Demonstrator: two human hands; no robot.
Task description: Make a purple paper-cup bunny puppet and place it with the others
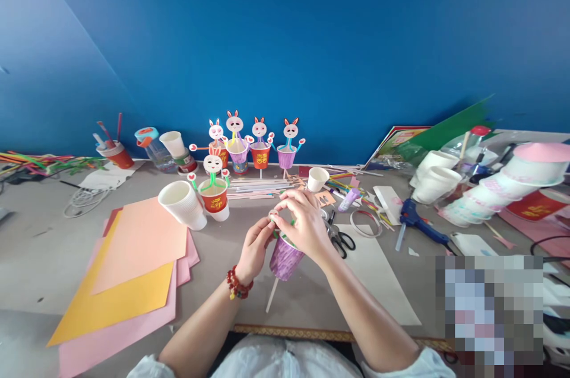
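A purple-coloured paper cup hangs tilted between my hands above the table, a thin white stick coming out of its base. Green pipe cleaner shows at its rim. My left hand pinches a small round paper piece at the left of the rim. Arched over the cup, my right hand brings its fingertips to the same piece, fingers closed on it. The right hand hides most of the cup's opening and part of the pipe cleaner.
Several finished rabbit-faced cup puppets stand by the blue wall. Stacked white cups and coloured paper sheets lie left. On the right are scissors, a tape roll, a blue glue gun and white paper.
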